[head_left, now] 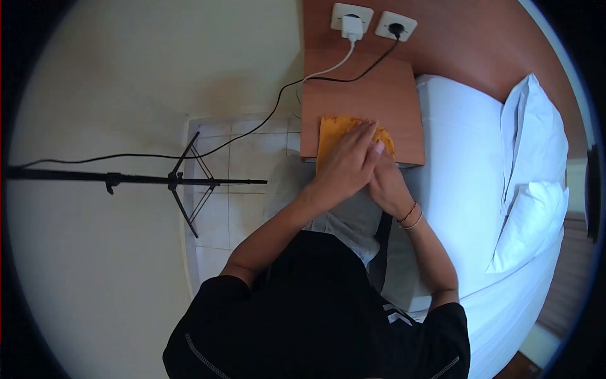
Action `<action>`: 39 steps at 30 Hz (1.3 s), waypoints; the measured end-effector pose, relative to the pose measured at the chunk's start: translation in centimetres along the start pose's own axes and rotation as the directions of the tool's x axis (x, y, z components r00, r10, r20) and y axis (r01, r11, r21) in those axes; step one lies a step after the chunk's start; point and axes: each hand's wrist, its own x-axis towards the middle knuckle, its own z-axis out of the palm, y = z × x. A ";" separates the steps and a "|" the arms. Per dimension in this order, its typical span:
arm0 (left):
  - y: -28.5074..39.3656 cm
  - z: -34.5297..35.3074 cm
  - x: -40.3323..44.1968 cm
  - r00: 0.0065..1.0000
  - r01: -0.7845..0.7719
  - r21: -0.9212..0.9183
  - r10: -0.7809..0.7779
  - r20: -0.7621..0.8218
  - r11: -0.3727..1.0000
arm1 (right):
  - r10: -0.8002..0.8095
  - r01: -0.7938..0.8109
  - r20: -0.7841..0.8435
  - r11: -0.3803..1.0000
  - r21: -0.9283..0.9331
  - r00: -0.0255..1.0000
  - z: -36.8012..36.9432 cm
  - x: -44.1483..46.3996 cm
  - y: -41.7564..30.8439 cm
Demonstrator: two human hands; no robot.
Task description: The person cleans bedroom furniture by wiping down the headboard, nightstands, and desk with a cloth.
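Note:
A piece of orange cloth (pixel 329 131) with dark reddish marks along its far edge lies on the wooden bedside table (pixel 360 95), near its front. My left hand (pixel 346 158) rests over the cloth, its fingers straight and held together, pointing away from me. Against it from the right comes my right hand (pixel 387 180), with thin bands on the wrist. Its fingers are mostly hidden behind the left hand and at the cloth, so their grip does not show. Part of the cloth sticks out to the right of the left fingertips.
A bed with a white sheet (pixel 464 145) and pillows (pixel 536 139) is on the right. Two wall sockets (pixel 396 26) hold a white charger (pixel 352 26) and a black plug. The black cable (pixel 252 129) runs left toward a black tripod (pixel 173 180) over the tiled floor.

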 end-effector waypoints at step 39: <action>-16.1 -4.6 4.9 0.913 0.335 -0.686 -0.403 0.066 0.646 | 0.453 -0.317 -0.326 0.863 0.394 0.830 -3.0 1.7 3.8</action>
